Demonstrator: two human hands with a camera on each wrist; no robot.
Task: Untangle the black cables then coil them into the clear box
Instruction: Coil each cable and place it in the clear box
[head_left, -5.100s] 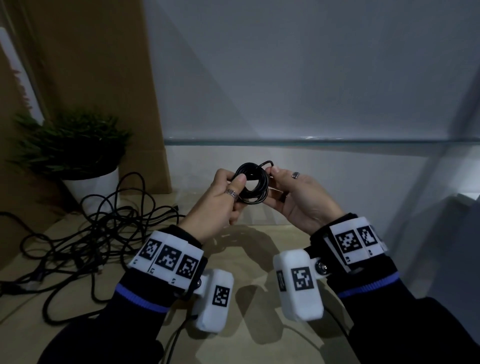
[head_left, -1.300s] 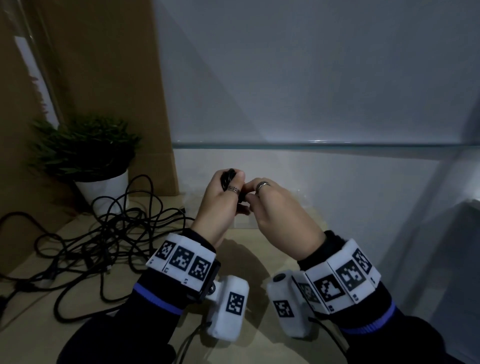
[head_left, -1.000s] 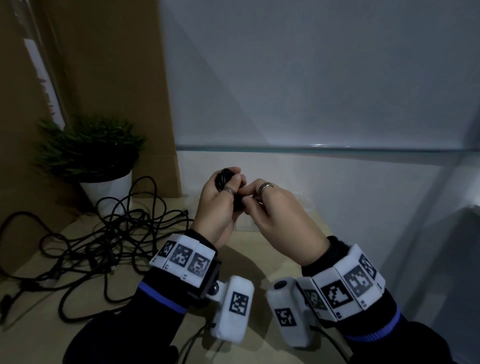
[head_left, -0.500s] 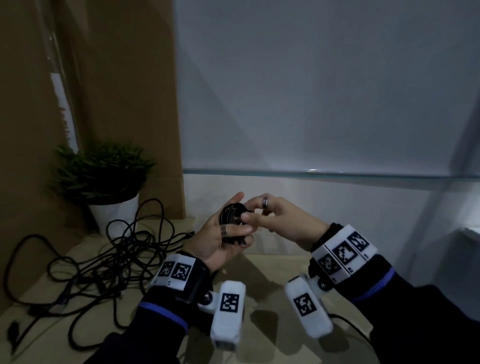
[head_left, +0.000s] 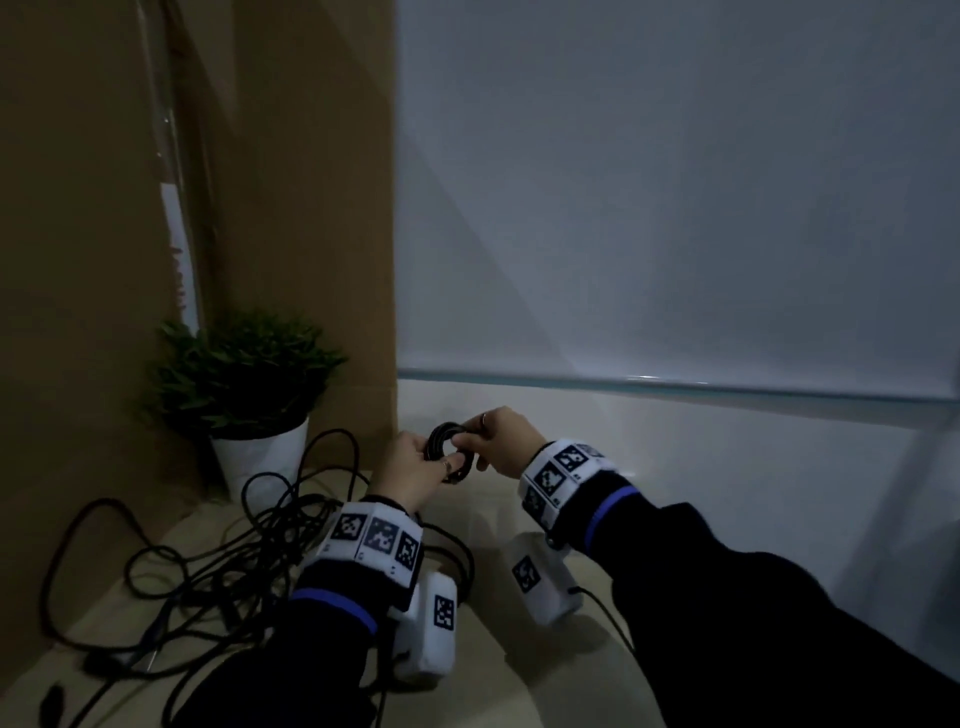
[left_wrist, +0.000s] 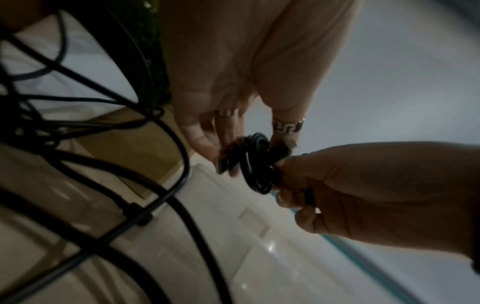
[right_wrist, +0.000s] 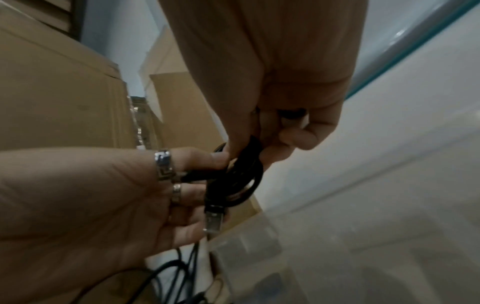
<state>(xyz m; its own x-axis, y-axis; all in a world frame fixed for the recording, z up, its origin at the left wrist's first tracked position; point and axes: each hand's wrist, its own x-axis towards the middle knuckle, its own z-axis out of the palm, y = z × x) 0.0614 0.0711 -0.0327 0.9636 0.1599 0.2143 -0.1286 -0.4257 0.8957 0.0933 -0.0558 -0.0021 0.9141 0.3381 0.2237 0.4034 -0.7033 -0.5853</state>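
A small tight coil of black cable (head_left: 448, 451) hangs just above the table, held between both hands. My left hand (head_left: 440, 463) grips its lower left side with thumb and fingers. My right hand (head_left: 470, 435) pinches its top right edge. In the left wrist view the coil (left_wrist: 257, 164) stands edge-on with a metal USB plug (left_wrist: 223, 167) sticking out by my left fingers. The right wrist view shows the coil (right_wrist: 233, 181) and plug (right_wrist: 213, 222) directly above the rim of the clear box (right_wrist: 246, 242). A loose tangle of black cables (head_left: 208, 561) lies on the table to the left.
A potted green plant (head_left: 244, 384) in a white pot stands at the back left against a brown cardboard panel (head_left: 291, 208). A white wall with a glass edge (head_left: 675, 387) closes the back. The clear box (left_wrist: 249, 218) sits under the hands near that wall.
Both hands have moved forward and down towards the back wall with the coil still held. The right hand has shifted from wrapping around the coil to pinching its top edge.
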